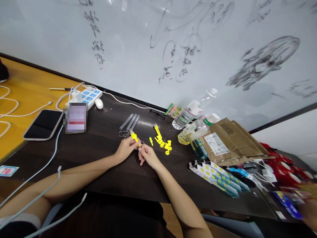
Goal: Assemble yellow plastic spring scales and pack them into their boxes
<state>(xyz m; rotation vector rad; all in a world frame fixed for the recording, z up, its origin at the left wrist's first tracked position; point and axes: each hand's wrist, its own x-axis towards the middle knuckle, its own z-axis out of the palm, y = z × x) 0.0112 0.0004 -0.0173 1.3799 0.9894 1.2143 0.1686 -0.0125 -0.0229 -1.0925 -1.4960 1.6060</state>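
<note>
My left hand is closed around a slim yellow plastic piece with a pale, shiny tip pointing away from me. Close against it, my right hand pinches a thin bent wire at the near end of the piece; the fingers partly hide where wire and plastic meet. Beyond the left hand lie several thin bent wires and three clear grey tubes. To the right are a similar yellow piece with a shiny tip, a small yellow part and several round yellow parts.
Left are a phone, a pixelated screen device, a power strip and loose cables. Glasses, bottles, a cardboard parcel and printed cartons stand right. A whiteboard rises behind. A blurred hand shows far right.
</note>
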